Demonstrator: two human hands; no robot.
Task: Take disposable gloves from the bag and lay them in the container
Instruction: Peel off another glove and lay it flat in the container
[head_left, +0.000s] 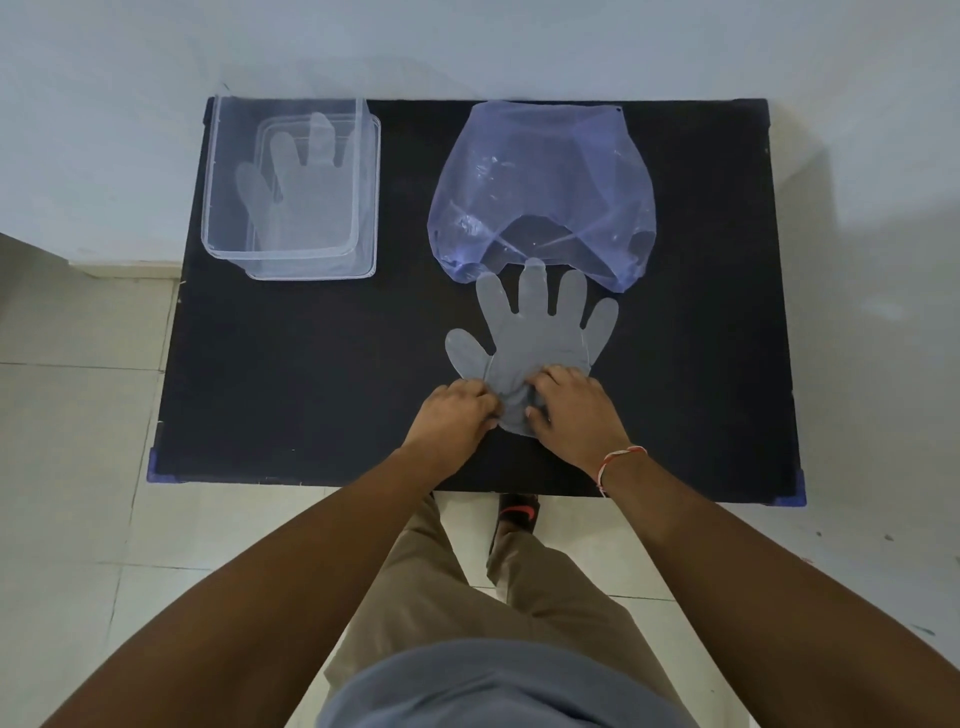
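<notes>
Pinching the crumpled cuff of a flat clear glove (535, 338), the left hand (454, 413) and right hand (574, 408) have their fingers closed on it upon the black surface (311, 364). The glove's fingertips touch the blue bag (540, 192). Another glove (291, 192) lies inside the clear container (210, 171), well left.

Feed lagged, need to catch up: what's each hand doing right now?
Left hand: fingers closed on the cuff end of the glove lying on the table.
Right hand: closed on the same cuff.
</notes>
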